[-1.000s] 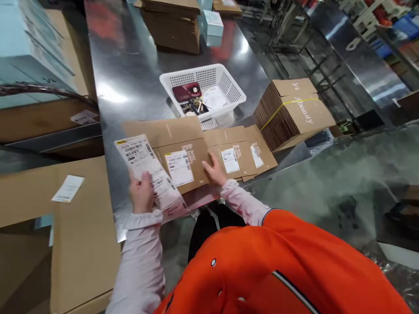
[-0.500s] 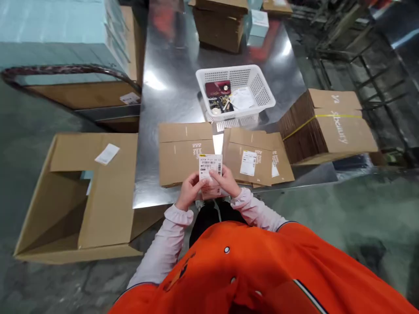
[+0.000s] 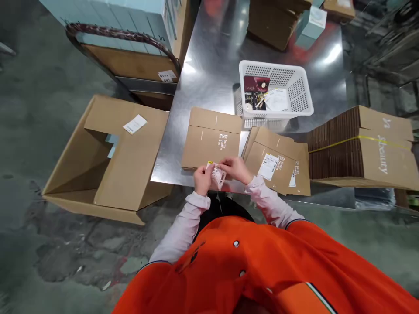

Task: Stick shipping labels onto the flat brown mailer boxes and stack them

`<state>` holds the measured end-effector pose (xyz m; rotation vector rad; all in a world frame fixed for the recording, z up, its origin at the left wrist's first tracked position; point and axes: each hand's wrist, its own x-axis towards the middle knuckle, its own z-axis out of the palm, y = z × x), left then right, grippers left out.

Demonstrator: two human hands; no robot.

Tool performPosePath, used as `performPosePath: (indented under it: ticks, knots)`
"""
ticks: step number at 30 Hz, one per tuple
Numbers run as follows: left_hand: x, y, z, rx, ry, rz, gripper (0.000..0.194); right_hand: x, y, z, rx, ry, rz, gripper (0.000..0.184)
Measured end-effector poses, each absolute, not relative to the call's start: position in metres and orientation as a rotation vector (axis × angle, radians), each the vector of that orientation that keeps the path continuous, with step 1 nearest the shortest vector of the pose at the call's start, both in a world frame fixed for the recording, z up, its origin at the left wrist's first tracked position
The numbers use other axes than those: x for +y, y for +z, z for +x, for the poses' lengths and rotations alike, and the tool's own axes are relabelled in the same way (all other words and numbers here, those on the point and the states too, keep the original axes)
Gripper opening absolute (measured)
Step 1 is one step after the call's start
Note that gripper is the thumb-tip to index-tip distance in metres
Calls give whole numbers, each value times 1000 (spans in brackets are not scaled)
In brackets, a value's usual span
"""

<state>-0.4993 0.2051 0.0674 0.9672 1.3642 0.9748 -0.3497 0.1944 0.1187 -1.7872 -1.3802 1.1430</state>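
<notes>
My left hand (image 3: 202, 179) and my right hand (image 3: 236, 169) both pinch a strip of white shipping labels (image 3: 217, 173) at the near edge of the metal table (image 3: 212, 65). Just beyond my hands lies a flat brown carton (image 3: 209, 139) with white print and no label showing. To its right sits a stack of flat cartons (image 3: 278, 161) with a white label on top.
A white plastic basket (image 3: 294, 93) with a dark red case and papers stands behind the cartons. A strapped bundle of flat cartons (image 3: 363, 148) lies at the right. A large open cardboard box (image 3: 108, 161) sits on the floor at the left. Teal boxes stack at the far left.
My right hand left the labelled carton and joined my left hand on the label strip. The carton before me now shows no label. The camera view swung left and back.
</notes>
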Motion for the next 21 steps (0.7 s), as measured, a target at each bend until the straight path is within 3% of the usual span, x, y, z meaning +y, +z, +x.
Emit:
performPosePath:
  ticks: [5, 8, 12, 17, 21]
  knots:
    - [217, 54, -513, 1273, 885, 809, 44, 220, 95, -359, -1398, 1032, -1802, 15]
    - [222, 38, -530, 1104, 649, 654, 61, 263, 79, -352, -1490, 805, -1885, 13]
    - [203, 16, -557, 1062, 474, 516, 64, 320, 58, -336, -1496, 595, -2116, 15]
    - [152, 14, -598, 1106, 367, 462, 65, 333, 43, -350, -1858, 323, -2226, 67]
    - [168, 35, -617, 1193, 428, 533, 62, 281, 37, -384, -2467, 336, -1767, 77]
